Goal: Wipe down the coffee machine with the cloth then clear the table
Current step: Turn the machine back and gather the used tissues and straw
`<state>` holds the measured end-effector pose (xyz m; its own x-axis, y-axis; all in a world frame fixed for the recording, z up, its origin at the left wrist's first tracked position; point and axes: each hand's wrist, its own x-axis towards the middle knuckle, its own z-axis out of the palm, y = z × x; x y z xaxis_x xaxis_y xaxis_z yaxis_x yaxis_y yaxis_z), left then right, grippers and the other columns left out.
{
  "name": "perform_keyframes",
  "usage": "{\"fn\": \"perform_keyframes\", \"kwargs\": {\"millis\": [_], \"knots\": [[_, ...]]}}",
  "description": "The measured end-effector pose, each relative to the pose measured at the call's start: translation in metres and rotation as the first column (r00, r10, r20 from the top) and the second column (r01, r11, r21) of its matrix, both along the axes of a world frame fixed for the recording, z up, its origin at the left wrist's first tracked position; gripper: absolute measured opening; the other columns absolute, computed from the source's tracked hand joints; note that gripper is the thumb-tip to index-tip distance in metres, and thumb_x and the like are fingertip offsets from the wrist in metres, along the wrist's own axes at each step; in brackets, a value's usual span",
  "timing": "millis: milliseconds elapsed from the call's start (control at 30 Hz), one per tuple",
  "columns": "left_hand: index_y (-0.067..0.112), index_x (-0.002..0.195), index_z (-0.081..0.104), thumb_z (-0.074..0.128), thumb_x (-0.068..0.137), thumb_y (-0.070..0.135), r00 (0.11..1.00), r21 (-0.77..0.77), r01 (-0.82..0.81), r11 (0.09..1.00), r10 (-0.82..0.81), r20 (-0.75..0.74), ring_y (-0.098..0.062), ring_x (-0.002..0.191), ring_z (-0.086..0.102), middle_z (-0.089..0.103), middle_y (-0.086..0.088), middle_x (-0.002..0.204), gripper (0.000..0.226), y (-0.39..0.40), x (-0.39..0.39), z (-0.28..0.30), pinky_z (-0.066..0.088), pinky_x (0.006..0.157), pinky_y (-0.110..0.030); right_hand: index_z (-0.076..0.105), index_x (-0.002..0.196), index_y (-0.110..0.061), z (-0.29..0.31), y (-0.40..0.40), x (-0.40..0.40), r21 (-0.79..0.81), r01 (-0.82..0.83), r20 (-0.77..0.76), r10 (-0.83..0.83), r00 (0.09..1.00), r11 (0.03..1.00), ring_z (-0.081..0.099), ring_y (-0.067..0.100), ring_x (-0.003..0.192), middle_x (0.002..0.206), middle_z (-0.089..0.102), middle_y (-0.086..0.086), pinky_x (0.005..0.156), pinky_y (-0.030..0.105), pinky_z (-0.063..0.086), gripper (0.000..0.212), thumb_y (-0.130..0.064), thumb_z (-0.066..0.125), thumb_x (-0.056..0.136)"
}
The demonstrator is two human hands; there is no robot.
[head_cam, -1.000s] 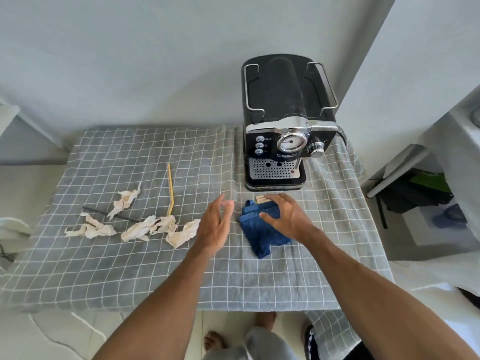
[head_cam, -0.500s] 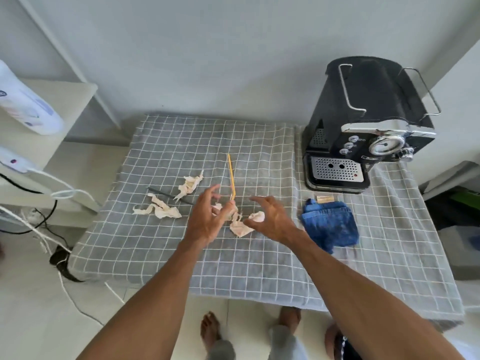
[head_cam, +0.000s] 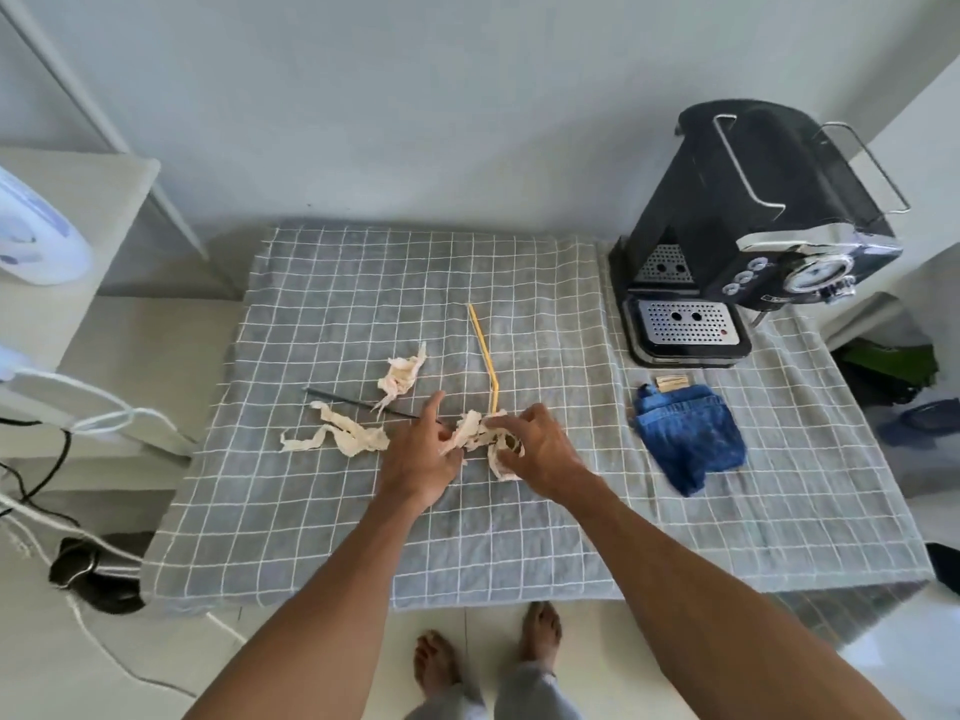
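Both hands on same crumpled tissue scrap (head_cam: 475,433) mid-table: left hand (head_cam: 423,459) pinching, right hand (head_cam: 535,449) grasping. Blue cloth (head_cam: 688,439) lies apart, before coffee machine (head_cam: 753,236); wiping apparently done. Remaining: tissue scraps (head_cam: 345,433), yellow straw (head_cam: 485,353), dark stick (head_cam: 348,401).

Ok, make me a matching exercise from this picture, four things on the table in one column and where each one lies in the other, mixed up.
Things:
1. blue cloth
2. yellow straw
3. coffee machine
4. crumpled paper scraps

Places:
A. far right corner of the table
B. between the two hands
C. middle of the table, running away from the person
D. lying free in front of the machine, no hand on it

Pairs: 1-D, 2-C, 3-A, 4-B
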<state>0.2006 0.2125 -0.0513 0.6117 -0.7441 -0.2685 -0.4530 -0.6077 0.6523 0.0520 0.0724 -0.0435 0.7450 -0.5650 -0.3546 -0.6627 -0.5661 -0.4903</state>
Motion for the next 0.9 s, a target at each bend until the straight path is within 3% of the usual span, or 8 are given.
{"fn": "perform_keyframes", "kwargs": {"millis": [267,367,433,500,600,700,800,900], "knots": [[0.011,0.128,0.059,0.064,0.095,0.021,0.997,-0.231,-0.070,0.970,0.078,0.025,-0.017,0.093,0.060,0.063,-0.003,0.109,0.035,0.020,0.018,0.011,0.052,0.084,-0.036,0.069,0.108,-0.014,0.006,-0.003,0.007,-0.088,0.200,0.003,-0.201,0.980,0.976,0.057,0.008,0.085,0.114,0.059,0.007,0.069,0.000,0.039,0.015,-0.023,0.069,0.096],[0.005,0.109,0.061,0.054,0.099,0.020,0.979,-0.297,-0.151,0.943,0.185,0.089,-0.020,0.083,0.056,0.058,-0.008,0.097,0.019,0.025,0.032,0.022,0.050,0.074,-0.036,0.052,0.113,-0.022,0.014,-0.010,0.013,-0.040,0.256,0.013,-0.255,0.967,0.966,0.054,0.014,0.100,0.112,0.050,0.004,0.069,0.018,0.045,0.009,-0.019,0.050,0.106],[0.006,0.103,0.059,0.044,0.101,0.021,0.956,-0.330,-0.225,0.917,0.272,0.105,-0.018,0.078,0.053,0.058,-0.009,0.094,0.021,0.030,0.042,0.028,0.045,0.066,-0.031,0.048,0.110,-0.019,0.027,-0.017,0.025,-0.028,0.266,0.170,-0.258,0.951,0.964,0.054,0.015,0.086,0.097,0.053,0.000,0.062,0.024,0.046,0.010,-0.011,0.050,0.104],[0.006,0.102,0.058,0.036,0.101,0.024,0.932,-0.335,-0.284,0.898,0.341,0.124,-0.022,0.081,0.053,0.059,-0.011,0.095,0.028,0.038,0.051,0.028,0.046,0.068,-0.038,0.053,0.114,-0.017,0.032,-0.025,0.036,-0.033,0.323,0.241,-0.306,0.921,0.946,0.057,0.015,0.073,0.090,0.062,0.000,0.059,0.024,0.046,0.013,-0.011,0.049,0.103],[0.003,0.102,0.060,0.033,0.097,0.044,0.878,-0.202,-0.344,0.917,0.391,0.276,-0.028,0.090,0.051,0.060,-0.015,0.100,0.050,0.047,0.061,0.023,0.045,0.082,-0.047,0.064,0.116,-0.012,0.037,-0.032,0.053,-0.019,0.297,0.248,-0.284,0.926,0.955,0.063,0.028,0.089,0.099,0.070,0.010,0.079,0.037,0.049,0.022,-0.021,0.048,0.105],[0.004,0.108,0.058,0.055,0.087,0.066,0.857,-0.012,-0.407,0.914,0.386,0.340,-0.028,0.098,0.050,0.057,-0.011,0.107,0.065,0.052,0.068,0.014,0.042,0.090,-0.043,0.067,0.113,-0.009,0.029,-0.042,0.075,0.021,0.267,0.171,-0.266,0.949,0.964,0.064,0.030,0.096,0.106,0.067,0.014,0.082,0.035,0.049,0.027,-0.032,0.061,0.101],[0.011,0.115,0.050,0.075,0.074,0.062,0.896,0.111,-0.382,0.917,0.338,0.289,-0.028,0.103,0.051,0.054,-0.005,0.113,0.070,0.051,0.075,0.006,0.045,0.090,-0.044,0.060,0.123,-0.013,0.013,-0.052,0.092,0.075,0.303,0.133,-0.310,0.941,0.950,0.057,0.018,0.089,0.117,0.053,0.009,0.078,0.027,0.053,0.042,-0.038,0.074,0.092],[0.012,0.116,0.043,0.080,0.077,0.042,0.909,0.091,-0.398,0.913,0.378,0.178,-0.029,0.103,0.050,0.052,-0.007,0.117,0.062,0.050,0.079,-0.004,0.047,0.087,-0.045,0.057,0.133,-0.015,-0.002,-0.061,0.101,0.052,0.316,0.099,-0.320,0.942,0.947,0.059,0.028,0.104,0.128,0.052,0.013,0.094,0.045,0.056,0.047,-0.033,0.073,0.093]]}}
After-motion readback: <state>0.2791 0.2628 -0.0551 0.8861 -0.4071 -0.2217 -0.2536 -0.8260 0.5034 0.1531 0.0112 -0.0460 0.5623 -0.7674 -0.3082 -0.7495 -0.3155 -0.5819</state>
